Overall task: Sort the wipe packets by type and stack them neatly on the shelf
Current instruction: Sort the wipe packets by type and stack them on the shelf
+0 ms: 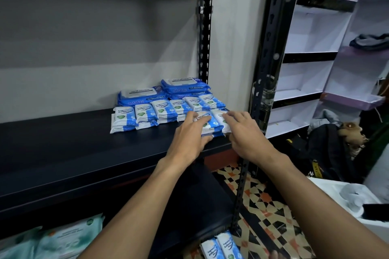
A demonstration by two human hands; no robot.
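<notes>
Where the dark flat shelf board [84,153] meets the black metal post with holes [267,69], a short stack of small white and blue wipe packets [210,133] lies just left of the post. Two packets sit side by side on top, with their long sides running from the front of the shelf toward the back wall.

The left hand [190,134] lies on the top packet farther from the post [210,126]. Its fingers are straight and a little spread, and its thumb is against the near end of the stack. The right hand [242,132] holds the top packet nearer the post [217,119], with bent fingers on top and the thumb at its near edge.

Farther left of the post, a row of the same small packets [145,113] lies in low piles, also pointing front to back. Behind that row, big blue plastic wipe packets with white flaps [143,95] are piled up with their long sides running left to right.

Low down and far left of the post, pale green wipe packets [69,237] lie on a lower shelf. Near the post's foot, two more small white and blue packets [223,246] show at the bottom edge.
</notes>
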